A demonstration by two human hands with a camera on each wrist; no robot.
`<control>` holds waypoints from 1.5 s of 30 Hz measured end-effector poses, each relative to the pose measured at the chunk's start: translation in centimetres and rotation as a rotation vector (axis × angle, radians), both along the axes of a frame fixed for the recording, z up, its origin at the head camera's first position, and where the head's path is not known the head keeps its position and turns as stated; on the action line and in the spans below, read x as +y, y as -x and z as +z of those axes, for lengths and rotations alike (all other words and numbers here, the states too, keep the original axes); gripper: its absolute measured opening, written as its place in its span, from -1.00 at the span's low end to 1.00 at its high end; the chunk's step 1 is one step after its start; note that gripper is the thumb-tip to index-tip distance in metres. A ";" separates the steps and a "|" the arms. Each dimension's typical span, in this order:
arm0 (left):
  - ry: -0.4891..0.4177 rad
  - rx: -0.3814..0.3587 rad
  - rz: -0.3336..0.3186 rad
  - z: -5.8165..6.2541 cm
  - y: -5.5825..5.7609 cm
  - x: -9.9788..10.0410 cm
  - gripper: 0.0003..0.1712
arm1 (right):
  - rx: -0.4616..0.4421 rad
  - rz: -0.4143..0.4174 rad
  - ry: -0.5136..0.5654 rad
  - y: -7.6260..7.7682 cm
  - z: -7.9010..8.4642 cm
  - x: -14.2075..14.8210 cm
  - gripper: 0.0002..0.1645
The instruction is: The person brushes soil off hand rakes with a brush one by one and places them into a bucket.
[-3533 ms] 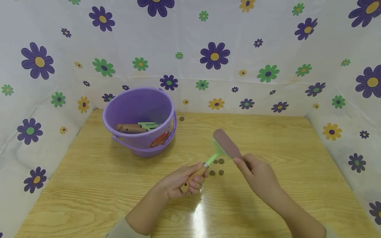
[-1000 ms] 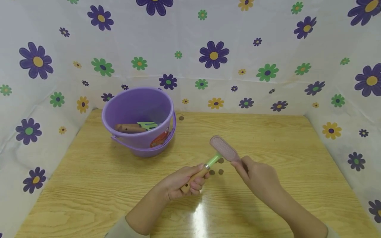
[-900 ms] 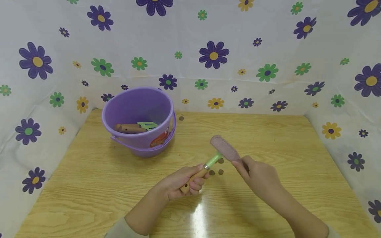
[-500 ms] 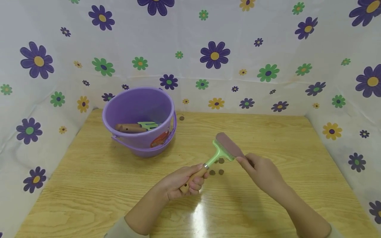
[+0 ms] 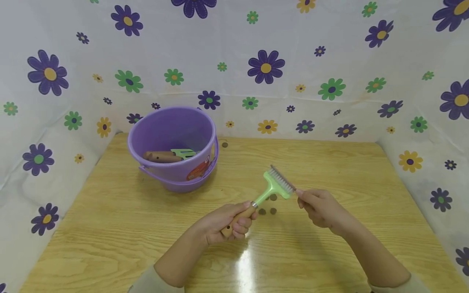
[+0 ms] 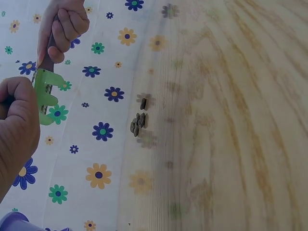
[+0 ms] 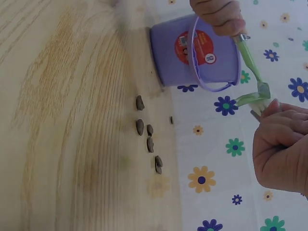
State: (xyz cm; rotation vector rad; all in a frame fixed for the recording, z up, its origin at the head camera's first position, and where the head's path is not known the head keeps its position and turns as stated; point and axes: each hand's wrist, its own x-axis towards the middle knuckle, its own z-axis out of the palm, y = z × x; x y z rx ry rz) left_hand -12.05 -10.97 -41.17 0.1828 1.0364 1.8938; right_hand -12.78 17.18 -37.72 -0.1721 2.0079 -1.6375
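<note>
In the head view, my left hand (image 5: 231, 224) grips the wooden handle of a small garden rake (image 5: 271, 187), its light green head pointing up and right. My right hand (image 5: 324, 211) pinches the end of a narrow brown brush (image 5: 283, 179). The brush is turned edge-on, with pale bristles against the rake's head. In the left wrist view, the green prongs (image 6: 48, 98) stick out beside the brush's brown handle. The right wrist view shows the brush mostly hidden behind my right fingers.
Several small dark pebbles (image 5: 272, 211) lie on the wooden table (image 5: 329, 171) below the tools. A purple bucket (image 5: 172, 130) stands back left, with wooden-handled tools (image 5: 161, 156) inside. White flowered cloth (image 5: 234, 40) surrounds the table on three sides.
The brush has turned from showing its flat brown back to edge-on, baring its bristles, after swaying over the rake's head. My right hand has rotated; my left hand stays nearly still.
</note>
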 end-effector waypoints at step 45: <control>-0.041 0.054 -0.025 -0.2 0.0 -0.2 -0.63 | 0.060 -0.202 -0.045 -0.2 0.8 0.3 -0.53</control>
